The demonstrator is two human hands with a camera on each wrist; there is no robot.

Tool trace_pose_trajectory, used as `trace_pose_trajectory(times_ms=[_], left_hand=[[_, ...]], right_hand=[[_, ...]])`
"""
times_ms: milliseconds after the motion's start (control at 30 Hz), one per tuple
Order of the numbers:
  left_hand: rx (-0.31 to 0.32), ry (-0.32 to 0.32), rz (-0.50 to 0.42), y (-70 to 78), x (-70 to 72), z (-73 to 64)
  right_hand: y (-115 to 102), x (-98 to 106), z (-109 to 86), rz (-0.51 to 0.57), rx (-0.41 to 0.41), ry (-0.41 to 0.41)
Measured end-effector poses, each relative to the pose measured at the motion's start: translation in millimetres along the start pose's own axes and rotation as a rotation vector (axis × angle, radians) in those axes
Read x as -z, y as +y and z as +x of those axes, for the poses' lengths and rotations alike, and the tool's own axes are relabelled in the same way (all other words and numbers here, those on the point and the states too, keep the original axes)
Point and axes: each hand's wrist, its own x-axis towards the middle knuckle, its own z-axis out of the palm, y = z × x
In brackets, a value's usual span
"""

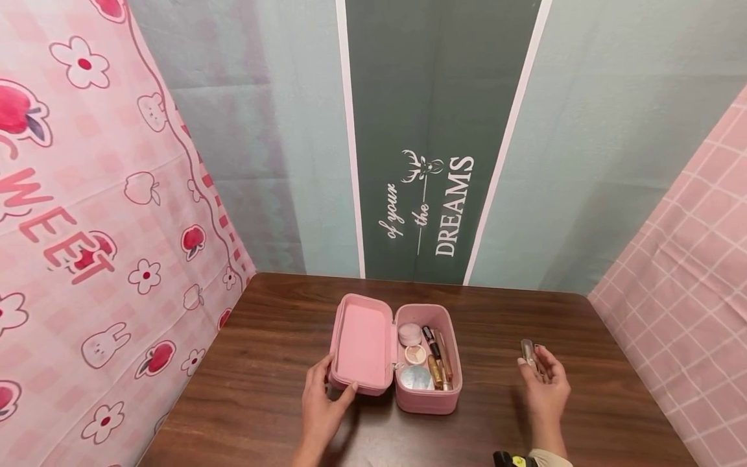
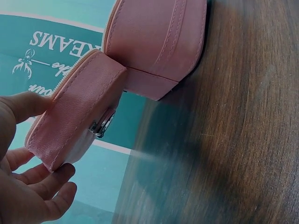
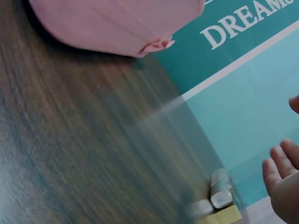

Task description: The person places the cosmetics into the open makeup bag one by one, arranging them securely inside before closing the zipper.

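Observation:
A pink zippered makeup case (image 1: 428,403) stands on the table with its lid (image 1: 364,344) folded out to the left. My left hand (image 1: 321,395) grips the lid, thumb on the near rim and fingers beneath the outer side, as the left wrist view shows. Round compacts (image 1: 417,378) and several slim tubes (image 1: 434,371) lie inside. My right hand (image 1: 545,389) hovers around small cosmetics to the right of the case. In the right wrist view its fingers (image 3: 282,163) are spread and apart from a small clear bottle (image 3: 220,189) and a gold item (image 3: 228,215).
The dark wooden table (image 1: 257,363) meets a green and grey curtain (image 1: 432,130) at the back. Pink patterned cloths hang at the left (image 1: 117,259) and right (image 1: 694,279). A dark metal clasp (image 2: 102,123) sits on the lid's side.

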Motion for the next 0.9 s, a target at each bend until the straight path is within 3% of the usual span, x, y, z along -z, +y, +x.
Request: trace_pose_trajectory(times_ms=[167,400,700,900], left_hand=[[-0.009,0.007,0.001,0.7,0.4,-0.1],[0.007,-0.007,0.001,1.9,0.6,-0.2],[0.013,-0.008,-0.005,2.3,0.9,0.0],[0.014,-0.008,-0.012,2.9,1.6,0.2]], right_hand=[[10.8,-1.3,4.9,0.008,-0.048,0.105],[25.2,4.7,10.0,-0.154,-0.118,0.152],[31.8,9.4,20.8,-0.504,-0.151,0.044],[34.5,11.6,28.5,-0.786,-0.038,-0.028]])
